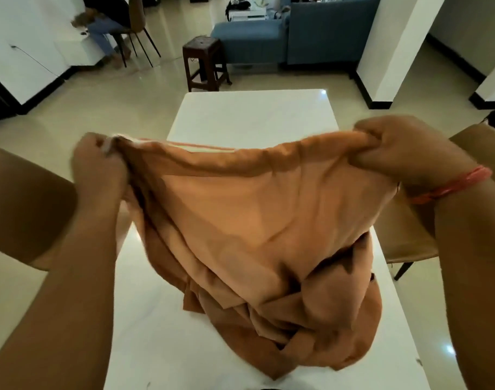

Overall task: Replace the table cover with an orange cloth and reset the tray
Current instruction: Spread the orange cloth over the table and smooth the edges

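The white table (252, 114) lies bare ahead of me, so I judge I'm at the spreading step. The orange cloth (269, 235) hangs bunched onto its near end, its top edge pinched in my left hand (98, 161) and right hand (395, 153). Next I'd need to fling it outward and keep both corners.

The plain orange fabric cloth (263, 220) is hanging stretched above the glossy white rectangular table (254, 114), lower folds bunching on it.
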The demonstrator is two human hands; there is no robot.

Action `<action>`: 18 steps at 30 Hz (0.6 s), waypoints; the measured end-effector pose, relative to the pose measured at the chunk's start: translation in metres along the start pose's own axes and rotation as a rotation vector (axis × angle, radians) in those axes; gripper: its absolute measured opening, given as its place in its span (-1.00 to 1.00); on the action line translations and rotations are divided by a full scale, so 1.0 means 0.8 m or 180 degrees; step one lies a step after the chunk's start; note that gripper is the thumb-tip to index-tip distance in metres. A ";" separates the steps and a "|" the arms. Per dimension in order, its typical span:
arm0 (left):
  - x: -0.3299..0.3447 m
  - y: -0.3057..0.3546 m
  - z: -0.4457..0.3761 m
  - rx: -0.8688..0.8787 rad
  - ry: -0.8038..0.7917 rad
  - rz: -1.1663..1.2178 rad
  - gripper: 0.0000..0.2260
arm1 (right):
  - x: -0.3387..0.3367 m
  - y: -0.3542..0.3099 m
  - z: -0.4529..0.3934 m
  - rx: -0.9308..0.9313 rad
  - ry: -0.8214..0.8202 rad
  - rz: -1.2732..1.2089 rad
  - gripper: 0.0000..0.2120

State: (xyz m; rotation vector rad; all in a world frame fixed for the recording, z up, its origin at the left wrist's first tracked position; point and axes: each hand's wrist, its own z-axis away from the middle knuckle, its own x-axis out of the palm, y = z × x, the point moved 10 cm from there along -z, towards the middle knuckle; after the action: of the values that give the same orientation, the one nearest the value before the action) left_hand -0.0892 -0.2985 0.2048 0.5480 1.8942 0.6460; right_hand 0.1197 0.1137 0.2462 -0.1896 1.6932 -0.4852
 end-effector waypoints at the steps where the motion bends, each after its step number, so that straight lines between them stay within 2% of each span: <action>1: 0.021 0.022 0.016 0.0214 -0.0346 -0.0023 -0.77 | -0.008 -0.021 0.001 -0.0186 0.0456 -0.0284 -0.91; 3: 0.059 0.076 0.061 0.0635 -0.1139 0.0394 -0.71 | 0.009 -0.073 0.002 -0.0506 0.0708 -0.0964 -0.91; 6: 0.097 0.156 0.150 0.1168 -0.2625 0.1645 -0.49 | 0.065 -0.124 -0.005 -0.0683 0.0407 -0.1181 -0.93; 7: 0.106 0.172 0.176 0.1354 -0.3014 0.1797 -0.43 | 0.075 -0.126 -0.007 -0.0641 0.0361 -0.1271 -0.94; 9: 0.120 0.185 0.201 0.1638 -0.3304 0.1622 -0.47 | 0.084 -0.118 -0.011 -0.0540 0.0184 -0.1458 -0.93; 10: 0.125 0.182 0.196 0.1658 -0.3153 0.1474 -0.59 | 0.088 -0.112 -0.012 -0.0535 -0.0032 -0.1450 -0.90; 12: 0.114 0.172 0.167 0.1631 -0.2474 0.1402 -0.88 | 0.103 -0.095 -0.006 -0.0556 -0.0691 -0.1307 -0.80; 15: 0.088 0.147 0.128 0.1537 -0.1610 0.1348 -0.79 | 0.123 -0.050 0.015 -0.0212 -0.1607 -0.1893 -0.68; 18: 0.065 0.106 0.095 0.1188 -0.0710 0.1177 -0.79 | 0.132 -0.011 0.030 -0.0042 -0.2034 -0.2343 -0.69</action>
State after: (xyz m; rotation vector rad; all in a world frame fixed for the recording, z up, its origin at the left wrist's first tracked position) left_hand -0.0319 -0.1873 0.1990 1.1808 1.7204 0.4390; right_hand 0.1219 0.0592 0.1519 -0.8964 0.9577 -0.8453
